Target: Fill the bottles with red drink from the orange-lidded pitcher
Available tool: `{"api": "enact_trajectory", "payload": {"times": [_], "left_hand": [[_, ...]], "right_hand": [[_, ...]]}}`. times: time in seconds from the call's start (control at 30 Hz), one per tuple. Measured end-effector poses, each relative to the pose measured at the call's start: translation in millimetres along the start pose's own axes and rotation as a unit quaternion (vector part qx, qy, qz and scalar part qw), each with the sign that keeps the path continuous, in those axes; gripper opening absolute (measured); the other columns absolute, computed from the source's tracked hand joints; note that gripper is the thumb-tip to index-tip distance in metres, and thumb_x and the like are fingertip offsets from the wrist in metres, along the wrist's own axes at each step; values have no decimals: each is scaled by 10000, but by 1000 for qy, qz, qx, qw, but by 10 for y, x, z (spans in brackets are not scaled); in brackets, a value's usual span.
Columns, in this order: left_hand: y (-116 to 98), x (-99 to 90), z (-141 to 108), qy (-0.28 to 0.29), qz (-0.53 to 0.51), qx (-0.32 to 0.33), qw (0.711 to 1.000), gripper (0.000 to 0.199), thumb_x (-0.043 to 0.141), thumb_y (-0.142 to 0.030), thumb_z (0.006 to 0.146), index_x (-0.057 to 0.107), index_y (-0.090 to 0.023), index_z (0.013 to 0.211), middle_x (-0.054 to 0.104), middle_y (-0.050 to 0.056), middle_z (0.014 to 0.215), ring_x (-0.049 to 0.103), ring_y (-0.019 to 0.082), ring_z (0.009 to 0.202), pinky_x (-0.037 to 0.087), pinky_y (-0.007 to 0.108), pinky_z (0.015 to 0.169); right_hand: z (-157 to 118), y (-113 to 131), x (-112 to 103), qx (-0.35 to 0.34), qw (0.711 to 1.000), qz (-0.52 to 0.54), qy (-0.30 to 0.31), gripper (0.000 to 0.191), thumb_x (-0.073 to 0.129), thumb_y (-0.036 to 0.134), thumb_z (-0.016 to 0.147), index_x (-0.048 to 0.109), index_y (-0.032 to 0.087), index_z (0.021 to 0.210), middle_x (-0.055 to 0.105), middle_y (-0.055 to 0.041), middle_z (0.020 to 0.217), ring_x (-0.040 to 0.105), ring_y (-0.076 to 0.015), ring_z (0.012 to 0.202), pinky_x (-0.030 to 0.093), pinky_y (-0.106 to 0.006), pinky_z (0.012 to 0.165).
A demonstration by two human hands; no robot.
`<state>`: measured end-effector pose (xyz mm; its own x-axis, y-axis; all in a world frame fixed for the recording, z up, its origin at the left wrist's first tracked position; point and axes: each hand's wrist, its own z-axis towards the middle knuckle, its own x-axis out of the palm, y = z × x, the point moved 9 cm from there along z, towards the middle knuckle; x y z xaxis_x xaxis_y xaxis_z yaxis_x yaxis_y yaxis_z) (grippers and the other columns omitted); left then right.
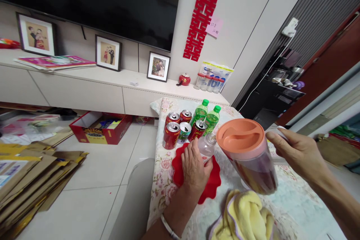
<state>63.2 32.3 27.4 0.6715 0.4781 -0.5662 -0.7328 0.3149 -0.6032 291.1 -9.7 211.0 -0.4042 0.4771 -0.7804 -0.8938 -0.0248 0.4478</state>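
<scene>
My right hand (295, 148) grips the handle of a clear pitcher (253, 174) with an orange lid (240, 137). Dark liquid sits inside, and the pitcher tilts so that its lid leans left toward a clear bottle (206, 146). Around that bottle my left hand (195, 165) is wrapped, above a red scalloped mat (213, 187). The pitcher's spout is close to the bottle's mouth; whether liquid flows cannot be made out. Just behind my left hand stand several opened drink cans (171, 135) and two green bottles (212, 120) with green caps.
A yellow towel (244, 217) lies at the near side of the flowered tablecloth (163, 180). Behind the table, a low cabinet (135, 78) holds photo frames, a red pot (184, 79) and lidded jars (208, 82). Flattened cardboard (36, 180) and a red box (104, 133) lie on the floor.
</scene>
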Motion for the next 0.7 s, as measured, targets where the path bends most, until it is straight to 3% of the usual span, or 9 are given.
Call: {"api": "enact_trajectory", "payload": {"times": [0.7], "left_hand": [[-4, -5, 4, 1, -6, 2, 1000, 758, 709, -221, 768, 356, -88, 1425, 640, 175, 1237, 624, 337, 1123, 513, 453, 916]], "right_hand": [[6, -23, -3, -5, 1000, -4, 2, 617, 532, 780, 799, 392, 220, 579, 368, 34, 545, 376, -132, 533, 294, -265, 511]]}}
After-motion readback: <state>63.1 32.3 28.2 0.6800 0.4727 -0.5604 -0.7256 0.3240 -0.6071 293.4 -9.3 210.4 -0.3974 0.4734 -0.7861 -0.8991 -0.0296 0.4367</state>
